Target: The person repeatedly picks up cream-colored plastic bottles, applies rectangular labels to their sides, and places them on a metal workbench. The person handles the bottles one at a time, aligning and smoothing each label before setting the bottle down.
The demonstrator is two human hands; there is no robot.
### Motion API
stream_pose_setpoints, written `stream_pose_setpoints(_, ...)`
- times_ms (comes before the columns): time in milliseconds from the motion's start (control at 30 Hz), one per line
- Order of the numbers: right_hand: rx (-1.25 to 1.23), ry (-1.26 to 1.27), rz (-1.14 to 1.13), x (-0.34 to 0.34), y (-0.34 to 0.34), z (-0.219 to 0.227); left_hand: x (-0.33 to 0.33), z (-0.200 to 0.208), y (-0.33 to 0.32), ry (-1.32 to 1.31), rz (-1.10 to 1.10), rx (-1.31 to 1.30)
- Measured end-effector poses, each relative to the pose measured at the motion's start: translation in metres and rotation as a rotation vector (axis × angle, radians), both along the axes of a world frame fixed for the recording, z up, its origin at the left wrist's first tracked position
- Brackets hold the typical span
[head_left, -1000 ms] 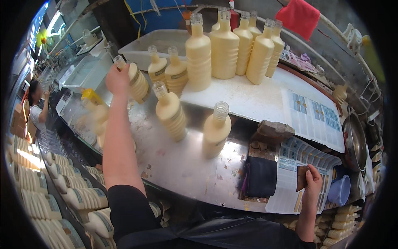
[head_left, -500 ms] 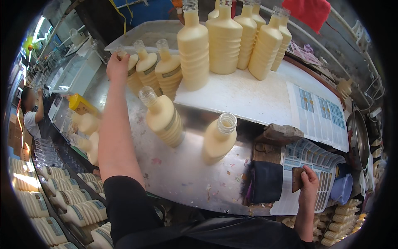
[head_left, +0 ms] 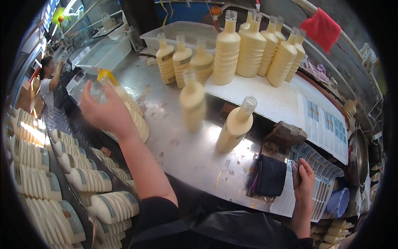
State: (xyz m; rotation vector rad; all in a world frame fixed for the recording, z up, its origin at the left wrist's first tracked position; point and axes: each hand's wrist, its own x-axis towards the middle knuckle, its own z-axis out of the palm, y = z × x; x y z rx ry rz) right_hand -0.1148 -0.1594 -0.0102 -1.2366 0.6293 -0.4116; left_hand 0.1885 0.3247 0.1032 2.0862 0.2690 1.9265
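My left hand (head_left: pixel 103 110) is lifted over the left of the metal table, slightly blurred, with its fingers apart and nothing seen in them. Right beside it lie cream ribbed bottles (head_left: pixel 139 120) with clear necks, partly hidden by the hand. In my right hand (head_left: pixel 306 182) is a small flat brown piece (head_left: pixel 296 175), pinched over the edge of a label sheet (head_left: pixel 321 189). A cream bottle (head_left: pixel 235 129) stands mid-table, and another bottle (head_left: pixel 193 103) left of it looks blurred. Three labelled bottles stand farther back, the nearest left one a cream bottle (head_left: pixel 166 64).
Several unlabelled bottles (head_left: pixel 226 54) stand on a white board (head_left: pixel 265 97). A dark folded cloth (head_left: pixel 271 176) and a brown block (head_left: pixel 286 133) are near my right hand. Rows of stacked bottles (head_left: pixel 89 180) fill the lower left. Another person (head_left: pixel 49 83) works at far left.
My left hand has come away from a bottle neck at the back and moved left and nearer, opening. The view has shifted left. My right hand still holds the brown piece.
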Motion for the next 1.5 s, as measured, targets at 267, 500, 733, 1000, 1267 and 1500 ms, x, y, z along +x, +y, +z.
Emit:
stream_pose_setpoints(267,0.044,-0.032,0.093,-0.013,0.004,0.007,-0.024,-0.035,0.021,0.692,-0.180,-0.441)
stream_pose_setpoints(500,0.158,-0.032,0.260,-0.023,0.023,0.028,-0.094,-0.027,-0.015,0.638,-0.368,-0.360)
stream_pose_setpoints(733,-0.147,0.079,0.398,-0.033,0.038,0.039,-0.146,0.031,-0.093,0.725,-1.542,-0.546)
stream_pose_setpoints(1000,-0.540,0.122,0.670,-0.024,0.041,0.078,-0.149,0.036,-0.268,1.192,-2.035,-0.465)
stream_pose_setpoints(1267,-0.420,0.168,0.482,-0.015,0.006,0.029,-0.126,-0.027,-0.363,1.218,-1.813,-0.262)
stream_pose_setpoints(1500,-0.099,0.121,0.504,0.004,0.000,0.010,-0.194,-0.104,-0.305,1.391,-1.867,-0.844)
